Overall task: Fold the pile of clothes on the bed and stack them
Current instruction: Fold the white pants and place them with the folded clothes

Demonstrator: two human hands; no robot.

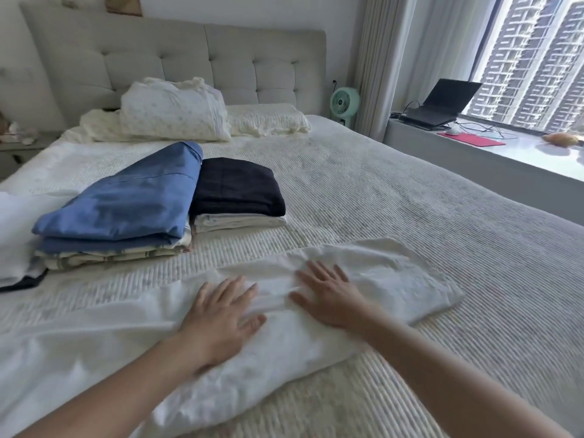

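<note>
Two flat, open hands, left hand (221, 314) and right hand (327, 297), press a half-folded white garment (373, 279) on the near bed (442, 200); folded stacks (126, 210) lie far left. Uneven smoothing could trap creases.

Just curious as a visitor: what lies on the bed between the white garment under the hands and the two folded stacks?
In the head view, only bare ribbed bedspread separates the white garment from the blue-topped stack and black-topped stack.
</note>
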